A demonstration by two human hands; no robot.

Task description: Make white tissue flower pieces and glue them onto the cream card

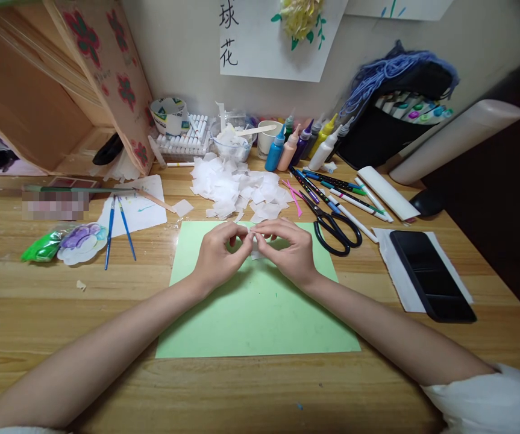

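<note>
My left hand (221, 253) and my right hand (292, 250) meet above the upper part of a light green sheet (255, 325). Thumbs and forefingers of both are pinched together on a small piece of thin white paper (256, 252), most of it hidden behind the fingers. Just beyond the sheet lies a loose heap of white paper squares (237, 187). Black-handled scissors (332, 226) rest at the sheet's upper right corner, close to my right hand.
Paint bottles (289, 147) and a paper cup (267, 140) line the wall. Several pens (338, 193) lie on the right, near a black phone (431, 274) on white paper. Left are paintbrushes (110, 232), a paint-stained palette (83, 244) and a green packet (43, 246).
</note>
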